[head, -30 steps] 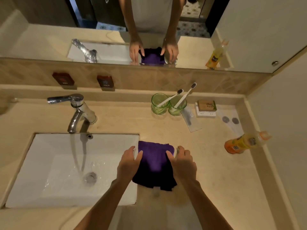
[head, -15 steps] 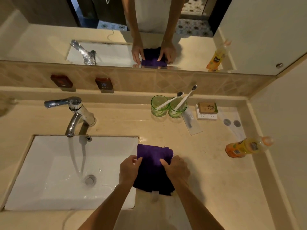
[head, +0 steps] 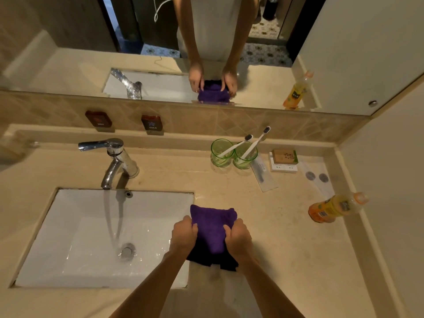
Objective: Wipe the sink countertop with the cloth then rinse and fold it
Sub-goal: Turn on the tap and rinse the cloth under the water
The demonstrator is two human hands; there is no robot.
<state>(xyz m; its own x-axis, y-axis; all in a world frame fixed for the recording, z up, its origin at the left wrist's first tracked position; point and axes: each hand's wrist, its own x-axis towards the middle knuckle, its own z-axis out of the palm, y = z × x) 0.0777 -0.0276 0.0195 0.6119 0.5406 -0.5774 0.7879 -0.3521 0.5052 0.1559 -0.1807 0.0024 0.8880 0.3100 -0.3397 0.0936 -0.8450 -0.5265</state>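
Purple cloth (head: 214, 228) lay at lower centre of frame, on countertop (head: 286, 237) just right of sink (head: 68, 226). My left hand (head: 184, 234) and right hand (head: 238, 236) pinched its side edges. Judged it soft, limp, likely damp and heavier; best gripped at edges or corners.

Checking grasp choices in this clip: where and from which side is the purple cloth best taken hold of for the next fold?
Probably at its two side edges, one hand per side, coming from the near edge. The purple cloth lies flat on the countertop beside the sink, its near end hanging toward the person. The left hand and right hand already pinch those side edges midway, so lifting there should keep it from bunching.
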